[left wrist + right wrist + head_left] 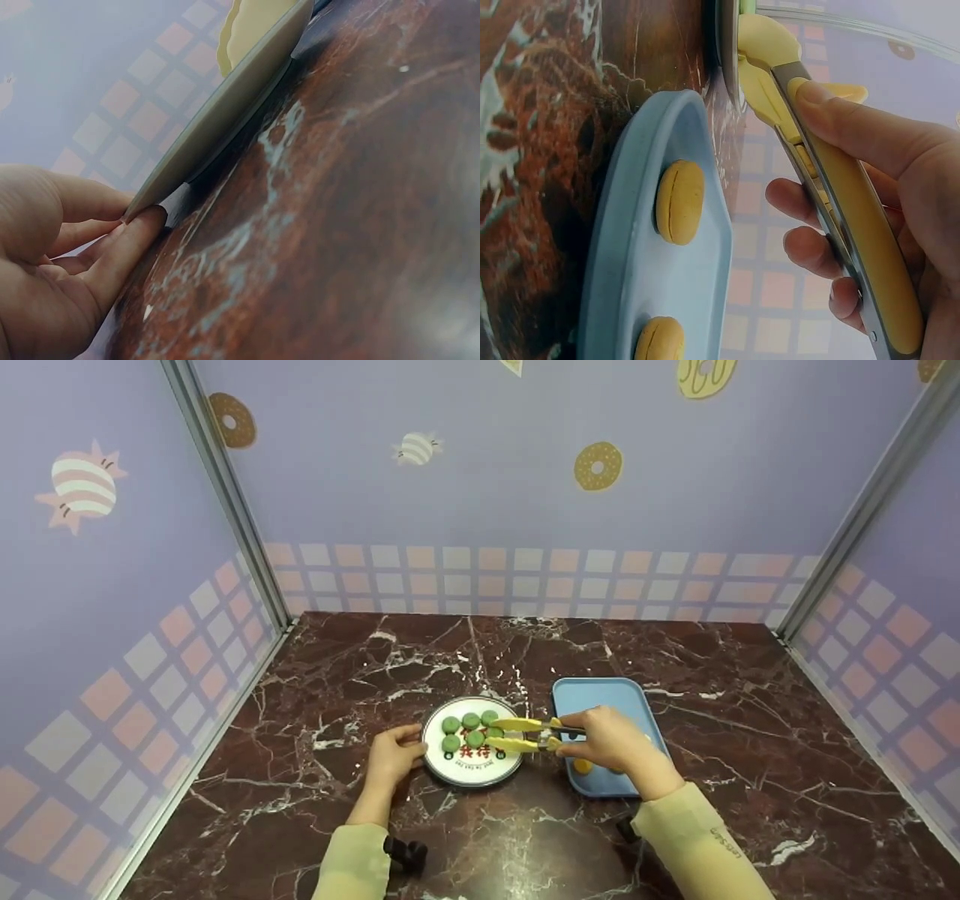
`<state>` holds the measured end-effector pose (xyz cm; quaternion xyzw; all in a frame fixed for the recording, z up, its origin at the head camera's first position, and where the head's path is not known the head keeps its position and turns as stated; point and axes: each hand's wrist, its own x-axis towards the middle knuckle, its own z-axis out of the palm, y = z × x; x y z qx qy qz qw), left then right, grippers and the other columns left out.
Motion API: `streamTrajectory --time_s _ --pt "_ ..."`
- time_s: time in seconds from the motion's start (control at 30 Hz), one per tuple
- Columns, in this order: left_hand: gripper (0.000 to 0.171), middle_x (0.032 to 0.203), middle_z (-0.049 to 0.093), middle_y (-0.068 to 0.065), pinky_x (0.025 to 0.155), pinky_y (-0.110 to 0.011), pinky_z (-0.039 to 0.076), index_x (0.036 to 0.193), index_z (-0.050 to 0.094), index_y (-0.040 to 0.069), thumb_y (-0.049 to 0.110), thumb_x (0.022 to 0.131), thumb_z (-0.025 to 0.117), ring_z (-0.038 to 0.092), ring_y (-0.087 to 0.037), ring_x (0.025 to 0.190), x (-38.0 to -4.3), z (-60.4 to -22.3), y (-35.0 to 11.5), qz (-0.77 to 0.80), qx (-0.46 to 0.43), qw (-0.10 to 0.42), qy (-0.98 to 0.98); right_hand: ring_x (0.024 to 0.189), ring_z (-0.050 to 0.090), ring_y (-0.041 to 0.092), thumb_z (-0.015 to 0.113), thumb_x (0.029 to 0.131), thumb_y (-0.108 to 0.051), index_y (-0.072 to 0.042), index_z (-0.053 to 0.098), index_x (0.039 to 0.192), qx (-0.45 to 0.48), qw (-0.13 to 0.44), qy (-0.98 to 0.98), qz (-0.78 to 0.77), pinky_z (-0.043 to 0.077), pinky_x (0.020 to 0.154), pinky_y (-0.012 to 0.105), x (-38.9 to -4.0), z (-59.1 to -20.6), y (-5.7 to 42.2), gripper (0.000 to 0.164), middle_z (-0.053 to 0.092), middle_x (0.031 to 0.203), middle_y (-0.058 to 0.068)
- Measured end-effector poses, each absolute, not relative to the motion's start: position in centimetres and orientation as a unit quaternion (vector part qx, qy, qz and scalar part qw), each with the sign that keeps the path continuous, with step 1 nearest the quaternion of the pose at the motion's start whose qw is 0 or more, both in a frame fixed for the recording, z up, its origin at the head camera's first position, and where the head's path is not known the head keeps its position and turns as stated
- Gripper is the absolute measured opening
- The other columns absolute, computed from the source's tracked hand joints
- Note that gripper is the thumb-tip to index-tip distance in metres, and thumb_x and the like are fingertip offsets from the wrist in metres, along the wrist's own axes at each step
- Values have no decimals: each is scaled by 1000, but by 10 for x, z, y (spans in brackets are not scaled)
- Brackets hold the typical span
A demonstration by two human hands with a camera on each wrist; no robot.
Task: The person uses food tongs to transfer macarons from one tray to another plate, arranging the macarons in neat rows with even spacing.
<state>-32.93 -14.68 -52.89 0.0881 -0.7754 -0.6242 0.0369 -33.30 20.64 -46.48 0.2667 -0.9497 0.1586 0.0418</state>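
Note:
My left hand (391,757) pinches the left rim of a round white plate (441,761) with a dark edge and red lettering; in the left wrist view, thumb and fingers (112,259) meet at that rim. Several green macarons (470,721) sit on the plate, mostly on its upper half. Kitchen tongs (517,724) with yellow tips and metal arms are gripped in my right hand (611,744). Their tips reach over the plate's right side, on either side of a green macaron at the right end of the group. The right wrist view shows the tongs' tips right at the plate.
A blue tray (604,694) stands right of the plate, partly under my right hand. Yellow macarons (680,202) lie in it. The dark red marble-patterned table (360,652) ends at patterned walls at the back and both sides.

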Motion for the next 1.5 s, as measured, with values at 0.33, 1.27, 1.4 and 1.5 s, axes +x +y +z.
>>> streamTrajectory --time_s 0.33,1.27,1.4,1.5 --pt "44 124 64 -37 75 -33 69 131 61 -15 -10 88 68 71 -23 94 -329 -529 -147 -624 86 35 -776 98 75 30 83 85 -38 -15 76 124 279 54 -945 161 65 87 49 -334 -466 207 45 79 111 8" --pt "42 122 65 -37 75 -33 69 129 61 -17 -11 88 67 72 -27 96 -328 -529 -147 -625 83 37 -775 101 74 31 86 82 -39 -10 73 127 261 66 -942 198 64 87 51 -320 -463 227 55 78 114 12" --pt "43 122 65 -37 74 -32 69 129 61 -17 -11 88 67 72 -27 96 -328 -529 -147 -624 85 38 -776 105 73 32 85 81 -41 -10 71 131 236 67 -950 193 63 89 53 -315 -462 236 60 76 119 12" --pt "43 122 65 -37 74 -32 69 129 61 -17 -11 87 67 72 -26 96 -328 -528 -147 -625 86 38 -775 90 73 25 85 81 -42 -10 69 134 223 64 -953 197 64 84 51 -313 -460 243 64 77 116 11"
